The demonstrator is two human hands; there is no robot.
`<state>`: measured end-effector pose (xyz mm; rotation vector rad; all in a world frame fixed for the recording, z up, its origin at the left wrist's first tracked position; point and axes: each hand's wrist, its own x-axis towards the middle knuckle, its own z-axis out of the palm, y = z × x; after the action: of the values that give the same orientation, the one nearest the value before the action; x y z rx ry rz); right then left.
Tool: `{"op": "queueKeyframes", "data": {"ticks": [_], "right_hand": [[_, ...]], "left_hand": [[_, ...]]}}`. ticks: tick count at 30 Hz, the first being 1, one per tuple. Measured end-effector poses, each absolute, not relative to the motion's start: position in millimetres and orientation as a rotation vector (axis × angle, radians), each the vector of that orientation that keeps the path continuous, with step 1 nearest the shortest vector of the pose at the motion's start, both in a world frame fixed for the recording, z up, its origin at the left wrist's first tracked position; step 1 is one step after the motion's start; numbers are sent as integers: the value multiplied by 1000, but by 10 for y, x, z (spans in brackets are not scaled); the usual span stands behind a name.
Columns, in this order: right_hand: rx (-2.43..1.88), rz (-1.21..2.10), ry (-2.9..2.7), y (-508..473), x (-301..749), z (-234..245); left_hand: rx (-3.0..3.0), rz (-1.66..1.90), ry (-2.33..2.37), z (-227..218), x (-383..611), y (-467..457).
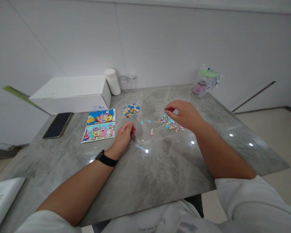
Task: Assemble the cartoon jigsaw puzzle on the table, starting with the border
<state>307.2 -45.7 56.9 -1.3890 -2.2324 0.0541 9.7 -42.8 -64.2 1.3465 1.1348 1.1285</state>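
Observation:
My right hand [180, 111] hovers over the near-right pile of jigsaw puzzle pieces [171, 123], thumb and forefinger pinched together. Whatever is between those fingertips is too small to make out. On the tabletop rests my left hand [124, 134], its fingers curled closed; their inside is hidden. Between the hands lie a few loose puzzle pieces, among them a white and orange puzzle piece [152, 131] and a blue-green puzzle piece [142, 122]. Farther back sits a second pile of blue and yellow puzzle pieces [131, 110]. Two cartoon picture cards [99, 132] lie left of my left hand.
A white box [70, 94], a white bottle [113, 82] and two clear glasses [132, 83] stand along the wall. A phone [58, 125] lies at the left. Back right is a plastic-wrapped cup with a green lid [206, 81]. The grey table [145, 181] carries everything.

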Motion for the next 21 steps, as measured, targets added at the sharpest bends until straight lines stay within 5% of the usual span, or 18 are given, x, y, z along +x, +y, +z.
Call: {"op": "queueKeyframes", "data": {"ticks": [10,21], "right_hand": [[-1551,-30,-2149,-518,3374,780],[-1897,306,-2603,-263,3380,244]], "left_hand": [[1377,1116,1121,-681,97,-417],[1355,1105,1127,-700,101,-410]]}}
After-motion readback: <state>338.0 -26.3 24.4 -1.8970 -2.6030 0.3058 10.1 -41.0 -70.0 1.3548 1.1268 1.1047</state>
